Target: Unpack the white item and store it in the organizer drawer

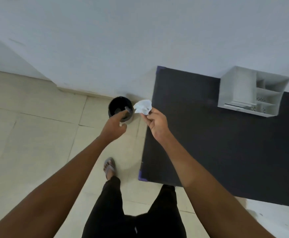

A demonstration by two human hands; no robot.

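Note:
My right hand (157, 123) pinches a crumpled white wrapper (142, 106) between thumb and fingertips, holding it just right of a black bin (116, 104) on the floor. Stretched out over the bin's rim, my left hand (115, 125) has its fingers apart and nothing in it. A white desk organizer (239, 86) with a drawer and several open compartments stands at the back of the dark table (209, 134), against the wall. The white item itself cannot be made out.
The bin stands in the gap between the table's left edge and the white wall (106, 40). Beige floor tiles (28, 134) spread to the left. My sandalled foot (109, 167) and dark trousers are below, close to the table's near corner.

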